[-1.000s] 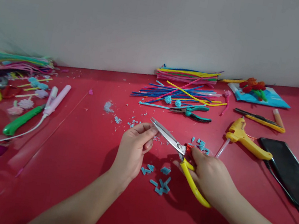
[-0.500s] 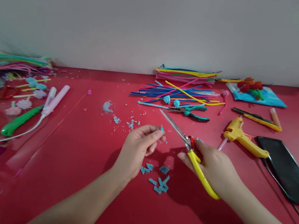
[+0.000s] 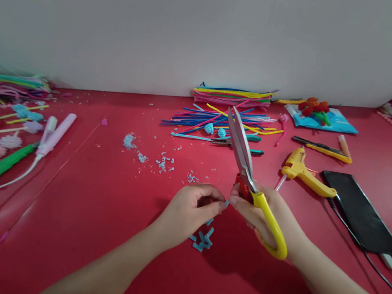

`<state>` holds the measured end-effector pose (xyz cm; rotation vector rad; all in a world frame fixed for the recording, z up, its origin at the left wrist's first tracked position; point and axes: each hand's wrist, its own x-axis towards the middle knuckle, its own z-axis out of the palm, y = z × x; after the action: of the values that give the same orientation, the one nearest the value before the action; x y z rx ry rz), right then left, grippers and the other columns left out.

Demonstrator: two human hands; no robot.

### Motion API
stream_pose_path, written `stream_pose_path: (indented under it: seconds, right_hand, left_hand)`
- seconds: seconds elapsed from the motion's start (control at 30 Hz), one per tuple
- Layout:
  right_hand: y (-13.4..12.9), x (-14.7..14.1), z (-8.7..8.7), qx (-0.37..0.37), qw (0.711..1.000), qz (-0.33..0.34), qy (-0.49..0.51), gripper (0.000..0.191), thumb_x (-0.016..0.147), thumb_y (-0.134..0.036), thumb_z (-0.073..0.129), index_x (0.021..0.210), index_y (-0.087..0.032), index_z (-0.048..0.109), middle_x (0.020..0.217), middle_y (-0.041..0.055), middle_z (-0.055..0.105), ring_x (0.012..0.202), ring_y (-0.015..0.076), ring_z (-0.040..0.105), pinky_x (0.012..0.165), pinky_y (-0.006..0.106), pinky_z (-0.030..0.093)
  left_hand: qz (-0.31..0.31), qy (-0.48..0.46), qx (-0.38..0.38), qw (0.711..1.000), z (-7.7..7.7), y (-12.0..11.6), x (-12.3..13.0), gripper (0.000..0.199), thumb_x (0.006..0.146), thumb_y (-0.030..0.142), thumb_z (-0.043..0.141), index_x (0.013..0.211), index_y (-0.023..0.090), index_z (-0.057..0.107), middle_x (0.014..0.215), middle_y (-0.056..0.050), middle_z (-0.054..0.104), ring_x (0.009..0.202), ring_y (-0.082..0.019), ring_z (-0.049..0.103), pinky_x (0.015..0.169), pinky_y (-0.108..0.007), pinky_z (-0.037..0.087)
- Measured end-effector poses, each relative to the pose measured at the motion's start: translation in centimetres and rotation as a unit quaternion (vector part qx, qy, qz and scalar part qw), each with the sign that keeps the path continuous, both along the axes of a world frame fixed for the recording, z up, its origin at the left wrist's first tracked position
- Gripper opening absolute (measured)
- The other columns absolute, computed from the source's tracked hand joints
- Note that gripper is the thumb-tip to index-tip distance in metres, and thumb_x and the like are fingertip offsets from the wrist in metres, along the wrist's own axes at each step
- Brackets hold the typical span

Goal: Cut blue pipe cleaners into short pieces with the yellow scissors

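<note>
My left hand [image 3: 192, 214] is closed in a pinch on a small light-blue piece [image 3: 226, 203] near the middle of the table. Close by, my right hand [image 3: 262, 218] is wrapped round the scissors [image 3: 244, 150], which have yellow and red handles. Their blades point up and away, slightly apart. The right fingertips are near the light-blue piece; whether they touch it I cannot tell. Below the hands lies a small heap of cut light-blue strips [image 3: 203, 241], partly covered by my left hand. Light-blue trimmings [image 3: 165, 163] are scattered beyond the left hand.
Pipe cleaners [image 3: 232, 97] and pliers [image 3: 255, 152] lie at the back. On the right are a yellow glue gun [image 3: 300, 172], a utility knife [image 3: 325, 149] and a black phone [image 3: 361, 212] with a cable. A pink corded tool [image 3: 57, 134] and a green-handled tool [image 3: 5, 165] lie left.
The scissors have swung from pointing left to pointing upward. Both hands have come closer together, the left moving right and slightly nearer. The view has shifted a little to the right.
</note>
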<state>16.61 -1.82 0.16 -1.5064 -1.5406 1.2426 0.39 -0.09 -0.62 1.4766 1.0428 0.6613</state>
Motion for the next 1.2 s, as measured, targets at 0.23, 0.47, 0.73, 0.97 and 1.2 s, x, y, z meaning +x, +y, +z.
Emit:
stream_pose_path:
  seconds: [0.23, 0.47, 0.73, 0.97, 1.2]
  right_hand:
    - [0.1, 0.6, -0.6, 0.065, 0.987, 0.022, -0.143, 0.026, 0.069, -0.044, 0.054, 0.068, -0.019, 0.047, 0.058, -0.0037, 0.044, 0.052, 0.0085, 0.038, 0.046, 0.02, 0.03]
    - [-0.3, 0.8, 0.2, 0.034, 0.967, 0.1, -0.23, 0.039, 0.073, -0.057, 0.043, 0.07, -0.018, 0.046, 0.058, -0.0026, 0.044, 0.052, 0.009, 0.036, 0.047, 0.022, 0.028]
    - [-0.3, 0.8, 0.4, -0.035, 0.97, 0.153, -0.187, 0.037, 0.073, -0.055, 0.045, 0.066, -0.018, 0.043, 0.057, -0.0053, 0.03, 0.053, 0.0077, 0.03, 0.048, 0.021, 0.026]
    - [-0.2, 0.8, 0.1, -0.043, 0.974, 0.146, -0.171, 0.035, 0.073, -0.05, 0.048, 0.062, -0.018, 0.04, 0.056, -0.0059, 0.025, 0.052, 0.007, 0.024, 0.047, 0.021, 0.023]
    - [-0.1, 0.7, -0.3, -0.04, 0.974, 0.138, -0.173, 0.038, 0.072, -0.05, 0.049, 0.057, -0.019, 0.034, 0.054, -0.0063, 0.02, 0.05, 0.0066, 0.02, 0.044, 0.021, 0.019]
  left_hand:
    - [0.057, -0.076, -0.058, 0.994, 0.3, 0.4, -0.3, 0.009, 0.072, 0.025, 0.056, 0.073, 0.016, 0.06, 0.061, 0.002, 0.054, 0.05, -0.006, 0.043, 0.048, -0.018, 0.034]
    - [0.215, -0.189, -0.05, 0.957, 0.5, 1.6, -1.5, 0.012, 0.07, 0.026, 0.06, 0.076, 0.016, 0.057, 0.064, 0.001, 0.059, 0.042, -0.003, 0.035, 0.038, -0.017, 0.022]
    - [0.217, -0.198, -0.041, 0.955, 0.7, 1.6, -1.6, 0.01, 0.07, 0.025, 0.059, 0.072, 0.015, 0.058, 0.058, 0.003, 0.055, 0.042, -0.003, 0.034, 0.038, -0.017, 0.02]
    - [0.211, -0.193, -0.034, 0.958, 0.7, 1.6, -1.7, 0.01, 0.072, 0.025, 0.058, 0.072, 0.015, 0.057, 0.058, 0.003, 0.054, 0.042, -0.003, 0.033, 0.039, -0.018, 0.02]
    - [0.209, -0.193, -0.028, 0.958, 0.6, 1.5, -1.7, 0.01, 0.072, 0.024, 0.057, 0.074, 0.014, 0.058, 0.06, 0.002, 0.055, 0.043, -0.003, 0.033, 0.04, -0.018, 0.021]
